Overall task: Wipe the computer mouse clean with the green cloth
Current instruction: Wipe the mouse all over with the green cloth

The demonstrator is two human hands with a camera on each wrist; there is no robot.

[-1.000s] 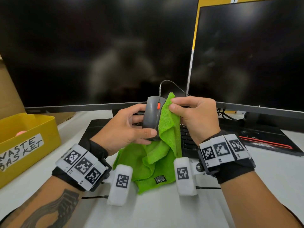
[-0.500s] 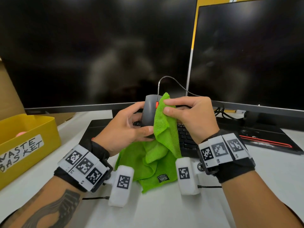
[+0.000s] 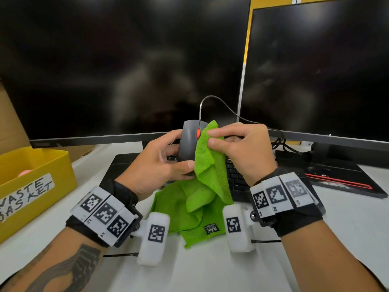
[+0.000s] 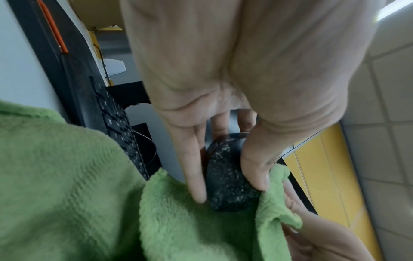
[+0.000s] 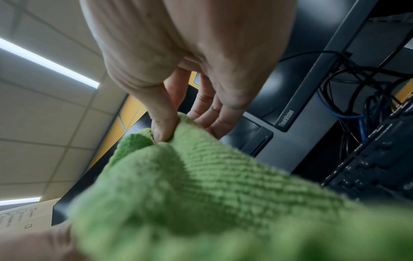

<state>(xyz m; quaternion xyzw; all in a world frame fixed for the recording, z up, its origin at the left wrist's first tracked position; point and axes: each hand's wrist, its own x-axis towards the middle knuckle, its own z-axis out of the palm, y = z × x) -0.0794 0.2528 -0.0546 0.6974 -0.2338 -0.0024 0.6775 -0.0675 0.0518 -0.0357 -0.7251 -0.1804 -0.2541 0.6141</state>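
- Left hand [image 3: 156,165] is gripping the grey computer mouse [image 3: 188,142], lifted off the desk and standing nose-up; thumb is curling across its lower end, fingers wrapping the far side.
- In the left wrist view the mouse [image 4: 228,178] is sitting between thumb and fingers, its dark underside speckled with dust.
- Right hand [image 3: 242,148] is pinching the green cloth [image 3: 207,180] between thumb and fingertips, pressing it onto the mouse's 3 o'clock side beside the orange wheel.
- Rest of the cloth is hanging toward 6 o'clock and pooling on the white desk [image 3: 210,270].
- Mouse cable [image 3: 212,100] is looping up at 12 o'clock.
- Laptop keyboard [image 3: 235,178] is lying under the hands.
- Yellow waste basket [image 3: 40,178] is sitting at 9 o'clock.
- Two dark monitors [image 3: 126,66] are standing behind.
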